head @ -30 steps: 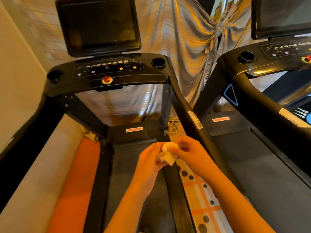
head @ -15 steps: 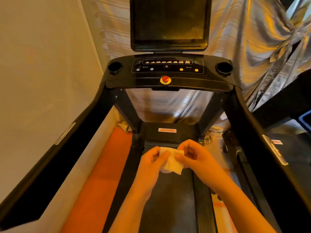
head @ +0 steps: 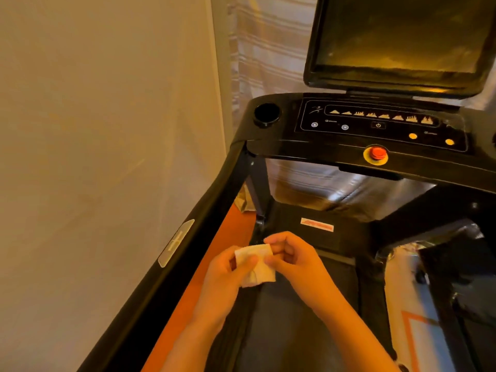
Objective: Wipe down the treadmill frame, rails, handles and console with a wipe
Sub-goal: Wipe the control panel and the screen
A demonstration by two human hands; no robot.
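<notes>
A small folded white wipe is held between both hands above the treadmill belt. My left hand pinches its left side with the thumb on top. My right hand pinches its upper right corner with curled fingers. The black left handrail, bearing a silver contact plate, runs diagonally beside my left hand. The black console with its red stop button and dark screen sits up at the right.
A beige wall stands close along the left of the handrail. An orange floor strip lies between rail and deck. A striped curtain hangs behind the console. A round cup holder sits at the console's left end.
The view has swung left, so the console moved to the right and the second treadmill left the frame. Both hands keep hold of the wipe, now more unfolded.
</notes>
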